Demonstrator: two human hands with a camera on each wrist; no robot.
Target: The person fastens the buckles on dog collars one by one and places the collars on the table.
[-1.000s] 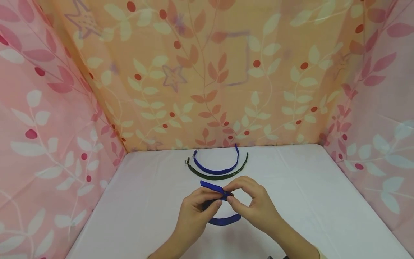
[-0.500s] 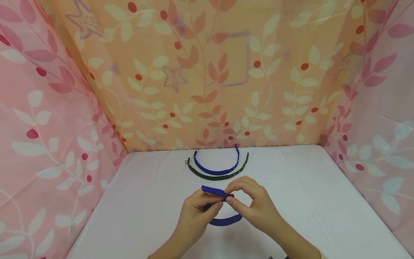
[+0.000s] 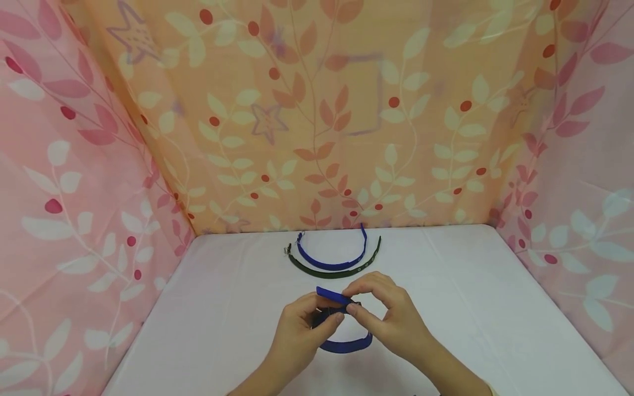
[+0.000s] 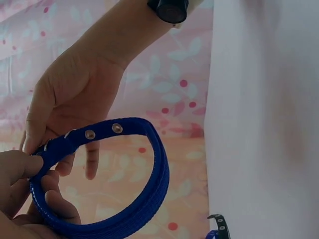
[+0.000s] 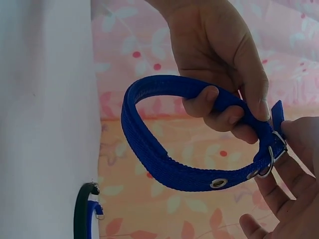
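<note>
A blue pet collar (image 3: 346, 346), looped round on itself, is held above the table by both hands. The left hand (image 3: 299, 327) grips the band beside the buckle, its fingers curled round it in the right wrist view. At the metal buckle (image 5: 280, 144), the right hand (image 3: 393, 308) pinches the strap between thumb and fingers. The free tail (image 3: 332, 295) sticks out over the left fingers. A silver D-ring (image 5: 269, 165) hangs next to the buckle. Metal eyelets (image 4: 117, 128) show along the strap in the left wrist view.
Behind the hands, another blue collar (image 3: 329, 266) and a dark green collar (image 3: 324, 274) lie curved on the white table (image 3: 223, 308). Patterned leafy cloth (image 3: 317, 110) hangs along the back and both sides.
The collar's free tail has shifted a little to the right over the left fingers. Both hands keep their hold, and the head view has tilted slightly.
</note>
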